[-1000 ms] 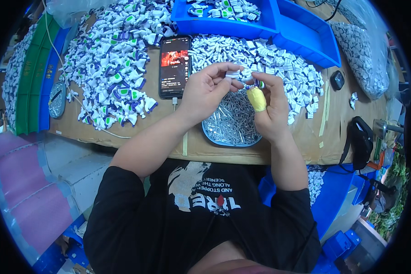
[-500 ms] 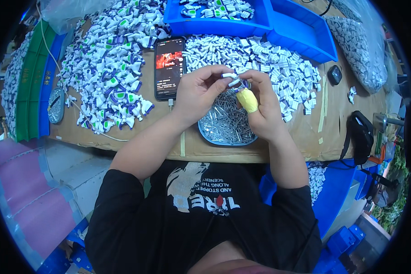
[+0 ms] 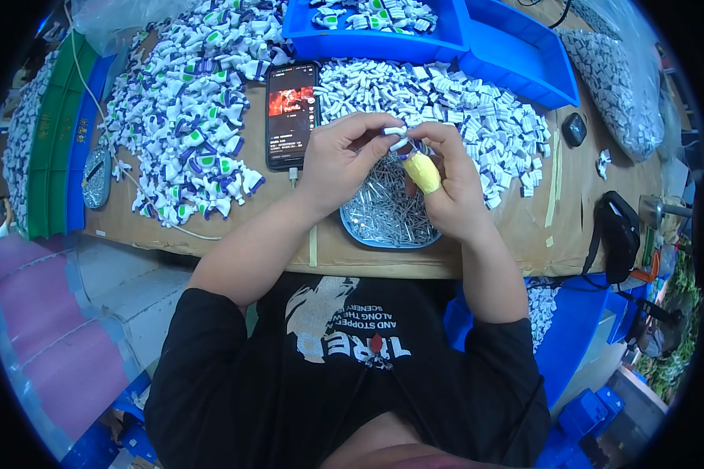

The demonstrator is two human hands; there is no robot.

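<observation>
Above a blue-rimmed tray of loose metal pins, my two hands meet fingertip to fingertip. My left hand pinches a small white plastic toy part between thumb and fingers. My right hand is closed on the other side of it, its fingertips on a white and purple bit of plastic. Yellow wrapping covers the right thumb. The fingers partly hide how the small pieces fit together.
White-purple-green toy bodies are heaped on the left, small white parts on the right. Between them lies a phone with a cable. Blue bins stand behind. A black pouch rests near the right edge.
The fingers have shifted slightly around the small parts, which are turned a little. Both arms stay in almost the same place.
</observation>
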